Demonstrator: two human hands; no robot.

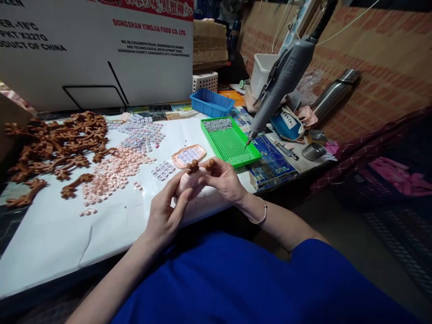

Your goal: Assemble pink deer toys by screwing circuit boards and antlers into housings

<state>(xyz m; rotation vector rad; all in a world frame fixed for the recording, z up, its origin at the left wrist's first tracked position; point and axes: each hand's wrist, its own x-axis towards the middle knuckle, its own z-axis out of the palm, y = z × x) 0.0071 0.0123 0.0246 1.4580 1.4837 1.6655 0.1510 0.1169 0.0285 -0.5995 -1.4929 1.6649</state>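
Both my hands hold a pale pink rounded plastic piece (189,181) above the table's near edge. Brown knobbed ends (192,167) stick up at its top and right; their colour matches the brown branch-like parts (64,144) heaped at far left. My left hand (168,208) is closed round the pink piece's left side, thumb in front. My right hand (227,181) pinches its right side near a brown knob. Just beyond lie an orange-pink tray of small square pieces (189,155) and loose square pieces (163,171). Small pink round pieces (110,177) are spread to the left.
A grey electric screwdriver (282,83) hangs bit-down over a green perforated tray (232,144) with screws at its back. Behind are a blue tub (212,103) and a white carton (97,49). A steel flask (334,92) and metal cup (313,151) stand at right.
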